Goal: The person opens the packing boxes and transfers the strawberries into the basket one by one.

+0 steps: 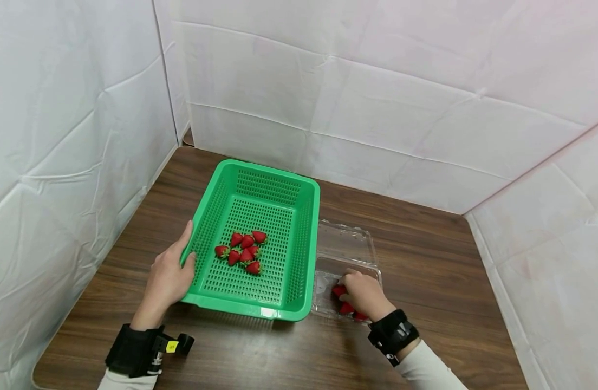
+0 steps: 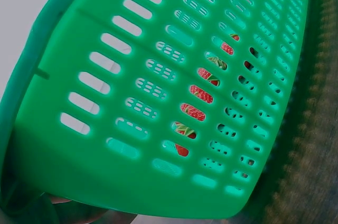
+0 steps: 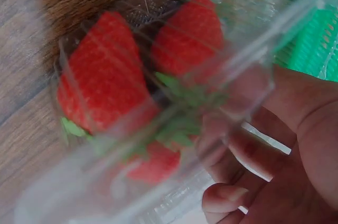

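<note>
In the head view, my left hand [image 1: 169,273] grips the left rim of a green plastic basket [image 1: 314,244], thumb on the inner side. Several strawberries [image 1: 246,254] lie together on its perforated floor; the left wrist view shows bits of them through the slots of the basket wall [image 2: 174,192]. My right hand [image 1: 364,292] reaches into an open clear plastic box [image 1: 323,290] and pinches a strawberry [image 1: 339,291] between thumb and fingers. More strawberries [image 3: 103,76] lie in that box, seen through its blurred clear wall in the right wrist view.
The box's clear lid [image 1: 345,241] is folded back flat behind it, close to the basket's right side. Everything stands on a dark wooden table [image 1: 435,265]. White sheeting [image 1: 377,108] encloses the table at the back and both sides.
</note>
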`<state>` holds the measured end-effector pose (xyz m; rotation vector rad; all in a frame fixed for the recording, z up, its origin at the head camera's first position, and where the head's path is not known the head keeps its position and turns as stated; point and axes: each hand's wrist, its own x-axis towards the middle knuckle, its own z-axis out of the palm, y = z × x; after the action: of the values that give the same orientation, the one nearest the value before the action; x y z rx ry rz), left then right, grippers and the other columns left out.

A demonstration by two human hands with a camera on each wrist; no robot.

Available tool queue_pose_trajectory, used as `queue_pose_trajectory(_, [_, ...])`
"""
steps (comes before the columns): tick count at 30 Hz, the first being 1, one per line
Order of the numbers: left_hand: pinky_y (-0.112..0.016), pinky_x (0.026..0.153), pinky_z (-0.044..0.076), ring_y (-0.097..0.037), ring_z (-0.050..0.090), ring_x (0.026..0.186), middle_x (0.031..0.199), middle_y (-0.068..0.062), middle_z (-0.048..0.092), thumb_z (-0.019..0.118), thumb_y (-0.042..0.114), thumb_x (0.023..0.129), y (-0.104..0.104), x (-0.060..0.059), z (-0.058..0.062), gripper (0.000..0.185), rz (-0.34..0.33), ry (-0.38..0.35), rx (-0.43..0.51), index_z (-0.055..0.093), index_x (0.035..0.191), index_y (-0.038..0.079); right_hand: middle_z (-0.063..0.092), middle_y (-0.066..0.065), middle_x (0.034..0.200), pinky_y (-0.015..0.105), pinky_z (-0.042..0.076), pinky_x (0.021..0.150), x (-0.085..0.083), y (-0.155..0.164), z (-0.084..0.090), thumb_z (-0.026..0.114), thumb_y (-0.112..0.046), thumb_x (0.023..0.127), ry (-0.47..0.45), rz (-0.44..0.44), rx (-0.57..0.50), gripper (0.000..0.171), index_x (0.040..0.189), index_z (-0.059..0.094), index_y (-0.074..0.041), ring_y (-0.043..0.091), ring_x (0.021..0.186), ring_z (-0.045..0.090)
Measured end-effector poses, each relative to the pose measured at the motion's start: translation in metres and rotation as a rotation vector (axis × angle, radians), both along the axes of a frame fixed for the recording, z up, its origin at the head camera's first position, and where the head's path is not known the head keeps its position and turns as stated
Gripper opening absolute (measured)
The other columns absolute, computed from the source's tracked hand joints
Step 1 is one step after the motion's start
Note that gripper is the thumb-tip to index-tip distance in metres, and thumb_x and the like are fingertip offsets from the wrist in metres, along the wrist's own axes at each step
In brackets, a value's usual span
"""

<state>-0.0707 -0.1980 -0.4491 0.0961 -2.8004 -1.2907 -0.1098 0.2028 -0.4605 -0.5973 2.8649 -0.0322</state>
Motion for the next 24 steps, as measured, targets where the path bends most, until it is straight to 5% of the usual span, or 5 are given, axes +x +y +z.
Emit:
queue_pose_trajectory(7, [-0.051, 0.076, 0.047, -0.048, 0.058, 0.110, 0.146, -0.030, 0.041, 0.046, 0.008, 0.100, 0.000, 0.000, 0.000, 0.067, 0.000, -0.003, -0.001, 0.013, 0.156, 0.021, 0.060, 0.003, 0.085, 0.036, 0.051, 0.060, 0.002, -0.002, 0.004, 0.082, -0.017, 0.076, 0.039, 0.011, 0.016, 0.020, 0.090, 0.073, -0.007, 0.020, 0.071, 0.063])
queue_pose_trajectory(24, [-0.055, 0.080, 0.047, -0.050, 0.055, 0.115, 0.145, -0.031, 0.041, 0.045, 0.008, 0.100, 0.000, 0.000, 0.001, 0.067, -0.001, -0.006, -0.005, 0.012, 0.156, 0.022, 0.068, 0.002, 0.088, 0.026, 0.048, 0.061, 0.011, -0.008, 0.031, 0.075, -0.016, 0.084, 0.047, -0.074, -0.227, 0.024, 0.107, 0.071, -0.009, 0.008, 0.068, 0.057])
